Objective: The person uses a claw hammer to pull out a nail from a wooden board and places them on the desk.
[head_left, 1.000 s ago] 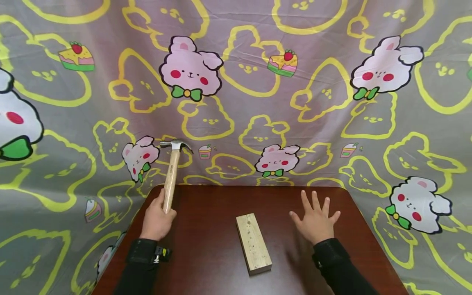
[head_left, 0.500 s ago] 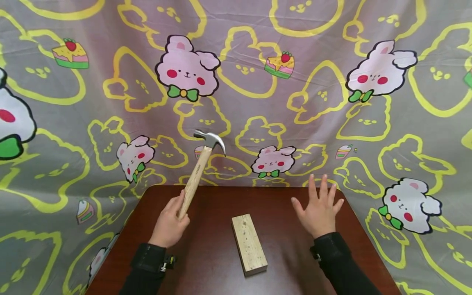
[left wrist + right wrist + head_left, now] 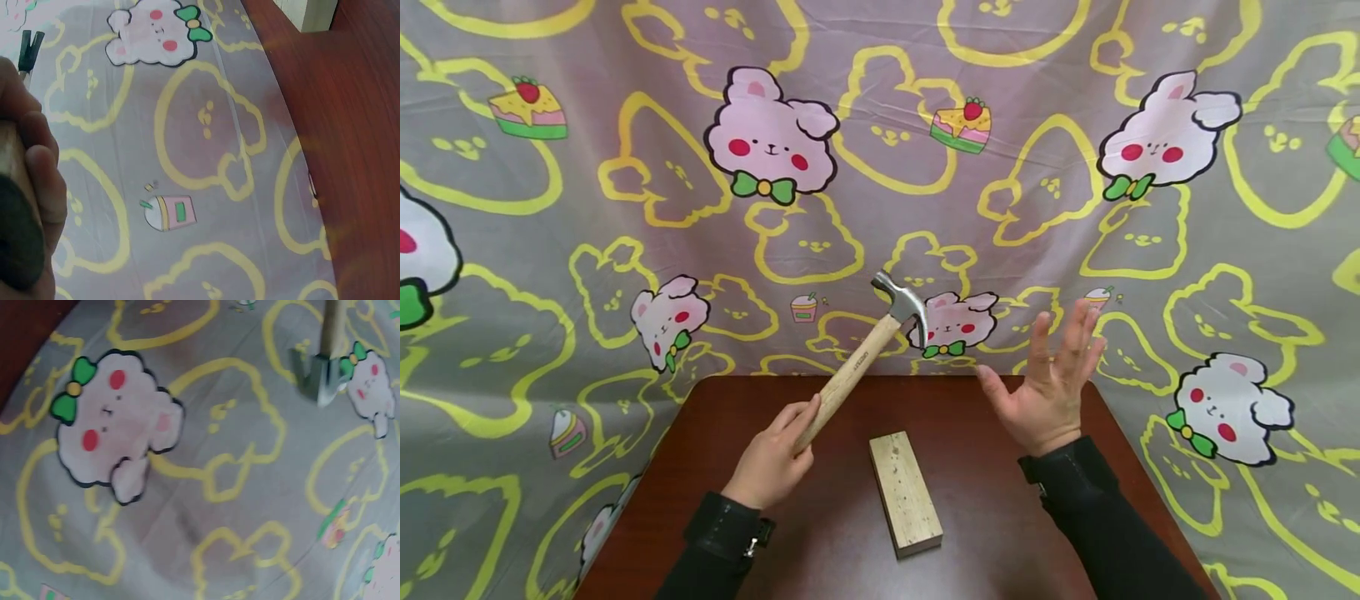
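My left hand (image 3: 771,462) grips the lower part of a claw hammer's light wooden handle. The claw hammer (image 3: 859,364) is held up over the table, tilted to the right, its steel head at the upper end. In the left wrist view the curled fingers (image 3: 44,169) wrap the handle near its butt, and the dark claw shows past them. My right hand (image 3: 1047,387) is raised to the right with fingers spread and nothing held. The right wrist view shows the hammer head (image 3: 322,381), but not the hand. Below, between both hands, a wooden block (image 3: 906,493) lies on the table.
The dark red-brown table (image 3: 820,550) has rounded far corners. A grey curtain (image 3: 880,183) printed with rabbits and yellow outlines hangs behind it and along both sides, close to the edges.
My left hand has moved right with the hammer, which has swung from nearly upright to a rightward tilt. My right hand has risen and turned its palm inward. The block has stayed put.
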The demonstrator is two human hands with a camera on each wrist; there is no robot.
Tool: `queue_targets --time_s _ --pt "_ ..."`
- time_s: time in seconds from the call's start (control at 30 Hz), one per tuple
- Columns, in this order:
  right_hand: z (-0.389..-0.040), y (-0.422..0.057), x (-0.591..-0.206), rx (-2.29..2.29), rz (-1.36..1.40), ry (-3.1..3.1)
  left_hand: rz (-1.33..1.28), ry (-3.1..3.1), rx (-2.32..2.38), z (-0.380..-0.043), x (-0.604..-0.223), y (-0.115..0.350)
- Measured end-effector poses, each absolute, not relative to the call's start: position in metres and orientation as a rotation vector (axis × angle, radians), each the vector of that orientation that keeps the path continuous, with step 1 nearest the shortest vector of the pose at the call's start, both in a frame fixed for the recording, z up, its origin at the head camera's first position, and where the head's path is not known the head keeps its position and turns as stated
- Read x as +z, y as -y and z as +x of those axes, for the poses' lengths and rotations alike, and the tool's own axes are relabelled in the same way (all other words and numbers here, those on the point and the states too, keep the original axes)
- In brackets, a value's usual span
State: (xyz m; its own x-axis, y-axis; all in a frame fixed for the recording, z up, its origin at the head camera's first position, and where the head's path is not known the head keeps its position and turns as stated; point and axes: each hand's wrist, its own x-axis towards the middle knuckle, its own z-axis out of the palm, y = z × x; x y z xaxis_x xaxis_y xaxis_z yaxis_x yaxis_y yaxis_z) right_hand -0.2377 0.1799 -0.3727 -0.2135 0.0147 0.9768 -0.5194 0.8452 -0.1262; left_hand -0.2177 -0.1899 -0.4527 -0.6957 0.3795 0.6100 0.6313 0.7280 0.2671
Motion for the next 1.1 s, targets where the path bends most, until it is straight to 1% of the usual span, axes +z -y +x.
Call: queue_targets --time_s 0.13,0.37,0.63,0.77,0.93,1.1 --pt "-0.238 -0.169 -0.362 0.509 0.469 1.666 -0.863 2.375 -0.576 -0.215 -0.449 0.181" --pt "-0.238 -0.158 -0.352 0.412 0.622 1.735 -1.007 2.355 -0.448 -0.212 -0.443 0.169" --pt "-0.248 -0.148 -0.358 0.342 0.990 1.970 -1.094 2.340 -0.399 -0.205 -0.439 0.158" --pt "-0.253 -0.143 -0.363 0.320 1.123 2.066 -1.117 2.347 -0.378 -0.204 -0.437 0.154" --pt "-0.254 -0.138 -0.370 0.189 1.156 2.298 -1.137 2.344 -0.348 -0.202 -0.435 0.152" --pt "-0.253 -0.133 -0.378 0.002 1.078 2.550 -1.163 2.349 -0.302 -0.197 -0.434 0.148"
